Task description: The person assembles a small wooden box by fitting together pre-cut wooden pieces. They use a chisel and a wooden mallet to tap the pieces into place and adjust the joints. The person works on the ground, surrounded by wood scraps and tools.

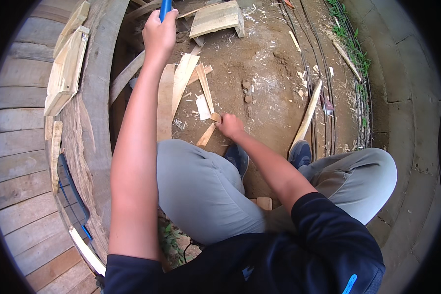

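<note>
Raised at the top of the view, my left hand [160, 36] is closed around a smooth blue rod-like handle [165, 7]. The rest of that handle runs out of the picture, so its kind is hidden. Lower down, between my knees and the wood scraps, my right hand [230, 126] is closed with its fingertips on a small brown wood piece [215, 117]. A narrow pale wood strip [204, 88] and a tapered wood offcut [206, 135] lie right beside that piece. Longer flat boards [183, 81] rest just left of them on the dirt.
A low wooden stool [216, 20] stands at the far middle. To the left runs a thick timber beam [95, 73] with a wood block [67, 71] on it, beside a slatted deck [22, 132]. Thin rods [323, 73] and a long stick [308, 115] lie rightward, near a block wall [397, 78].
</note>
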`<act>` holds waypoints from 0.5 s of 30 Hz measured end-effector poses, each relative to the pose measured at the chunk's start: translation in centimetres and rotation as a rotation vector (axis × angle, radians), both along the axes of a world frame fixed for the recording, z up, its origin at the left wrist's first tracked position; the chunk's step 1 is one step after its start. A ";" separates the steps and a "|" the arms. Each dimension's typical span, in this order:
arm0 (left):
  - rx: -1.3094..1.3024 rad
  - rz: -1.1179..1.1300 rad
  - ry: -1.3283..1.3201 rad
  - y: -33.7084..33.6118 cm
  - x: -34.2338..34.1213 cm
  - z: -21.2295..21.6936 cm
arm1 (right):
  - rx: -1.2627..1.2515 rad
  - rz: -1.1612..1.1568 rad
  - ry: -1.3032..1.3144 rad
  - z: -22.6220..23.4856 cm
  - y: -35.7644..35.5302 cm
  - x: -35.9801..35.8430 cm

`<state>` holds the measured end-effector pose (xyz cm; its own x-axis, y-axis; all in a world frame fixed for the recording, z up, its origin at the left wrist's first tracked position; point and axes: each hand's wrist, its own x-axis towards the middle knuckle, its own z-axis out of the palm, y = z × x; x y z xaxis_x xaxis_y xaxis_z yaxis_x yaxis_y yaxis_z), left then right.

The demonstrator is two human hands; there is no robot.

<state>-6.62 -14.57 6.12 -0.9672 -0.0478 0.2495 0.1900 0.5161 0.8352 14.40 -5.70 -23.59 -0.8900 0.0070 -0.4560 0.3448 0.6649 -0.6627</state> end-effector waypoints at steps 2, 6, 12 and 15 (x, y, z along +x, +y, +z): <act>-0.050 0.052 0.023 0.0 -0.1 -0.3 | 0.034 0.037 0.023 -0.7 -1.3 -1.6; -0.078 0.145 -0.001 -0.7 0.0 -0.4 | 0.127 -0.012 0.033 -1.2 -3.4 -5.2; -0.097 0.183 0.005 0.5 0.4 0.1 | 0.212 0.031 -0.002 -4.5 -4.4 -9.7; -0.095 0.191 0.017 0.8 0.2 -0.3 | 0.171 0.026 -0.039 -5.1 -4.9 -9.6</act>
